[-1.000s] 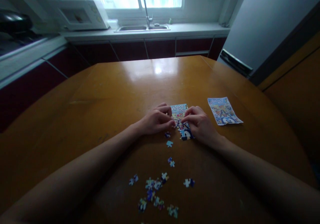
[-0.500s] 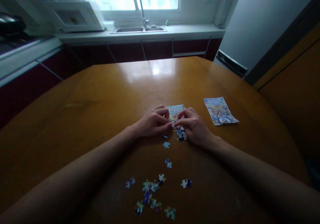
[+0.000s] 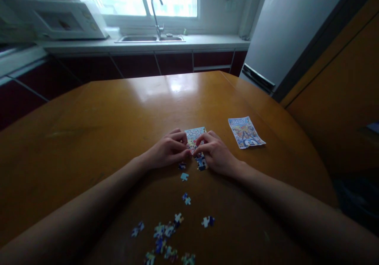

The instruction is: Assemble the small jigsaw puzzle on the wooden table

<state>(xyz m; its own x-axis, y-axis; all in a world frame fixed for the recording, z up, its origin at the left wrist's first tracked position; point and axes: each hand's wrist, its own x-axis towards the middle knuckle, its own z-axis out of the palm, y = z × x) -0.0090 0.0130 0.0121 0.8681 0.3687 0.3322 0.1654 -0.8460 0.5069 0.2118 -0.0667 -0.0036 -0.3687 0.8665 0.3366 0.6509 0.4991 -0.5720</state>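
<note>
A partly assembled jigsaw puzzle [image 3: 195, 132] lies flat on the table between my hands, its pale blue top edge facing away from me. My left hand [image 3: 169, 150] has its fingers curled against the puzzle's left edge, thumb tip near the middle. From the right, my right hand [image 3: 217, 153] reaches over the puzzle with bent fingers, the tips pressed on its centre. Whether a single loose piece is between the fingertips is hidden. Just below my left hand lie a dark puzzle piece [image 3: 181, 165] and a light blue piece [image 3: 184, 176].
Several loose pieces [image 3: 164, 230] are scattered nearer to me on the brown table [image 3: 118, 115], with a joined pair [image 3: 208, 221] to their right. A printed picture sheet [image 3: 246, 132] lies right of the puzzle. Beyond are a sink [image 3: 139, 38], a microwave [image 3: 63, 20] and a fridge [image 3: 284, 32].
The whole view has shifted, so everything appears further left. Both hands stay at the puzzle with only slight finger movement; the loose pieces and sheet lie as before.
</note>
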